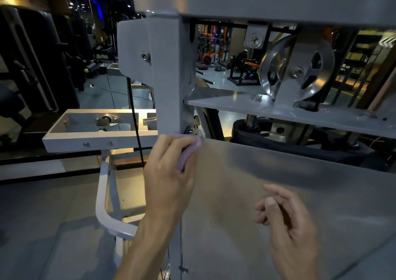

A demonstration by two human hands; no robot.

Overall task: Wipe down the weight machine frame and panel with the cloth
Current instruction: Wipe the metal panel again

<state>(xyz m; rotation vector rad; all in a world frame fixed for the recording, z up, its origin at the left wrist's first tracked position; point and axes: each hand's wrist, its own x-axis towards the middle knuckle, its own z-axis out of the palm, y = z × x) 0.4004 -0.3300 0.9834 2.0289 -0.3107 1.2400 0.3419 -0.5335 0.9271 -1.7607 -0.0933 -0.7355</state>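
The left hand [169, 172] sits at the centre of the frame, fingers curled round a small bunched cloth [188, 151] of pale lilac fabric, soft and creased, most of it hidden under the fingers. It presses the cloth against the spot where the grey upright post of the frame [169, 76] meets the top left corner of the panel [278, 172]. The post runs straight up the frame from the hand, so its long axis is vertical and the unwiped length lies directly above the knuckles. The panel spreads away to the right and downward from the same corner, a broad flat sheet with a dull, brushed sheen that catches soft reflections.

The right hand [287, 217] hovers in the lower right of the frame in front of the panel, fingers loosely curled and holding nothing; whether it touches the surface cannot be told. The left hand is plainly the nearer one to both post and panel edge.

The post is painted metal, square in section with smooth faces and a bolt head on its left side. To the right, in the upper right of the frame, a polished spoked pulley wheel [297, 69] stands on a flat grey shelf plate [235, 106]. To the left a boxy grey bracket arm [96, 134] juts out horizontally.

The wipe seems to be in hand at the corner, with either an upward stroke along the post or a sideways stroke along the panel's top edge the likely follow-on.
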